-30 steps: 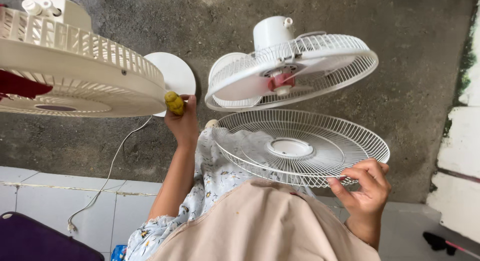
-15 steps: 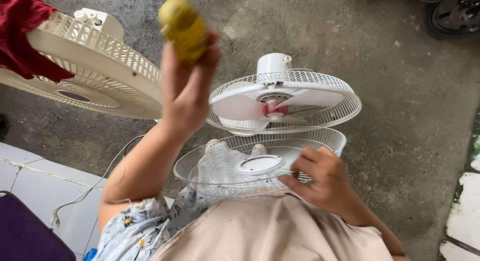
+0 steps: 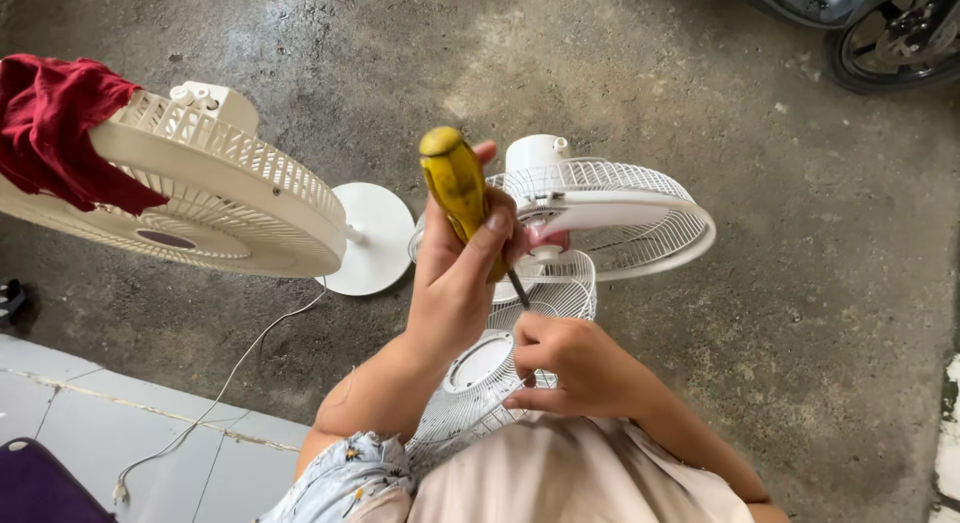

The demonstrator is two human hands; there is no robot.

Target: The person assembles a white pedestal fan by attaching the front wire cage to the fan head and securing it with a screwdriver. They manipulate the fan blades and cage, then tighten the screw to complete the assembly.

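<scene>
Left hand (image 3: 455,283) has come down from its raised position half a second back and is wrapped tight on the yellow screwdriver (image 3: 462,198), blade angled down toward the right hand (image 3: 580,368). Right hand, earlier at the rim of the loose fan grille (image 3: 490,383), is now curled and pinching it near the centre hub, right by the blade tip. The grille has been tipped up on edge over the lap, just in front of the open fan (image 3: 600,218) on the floor; tool work on the grille looks underway.
</scene>
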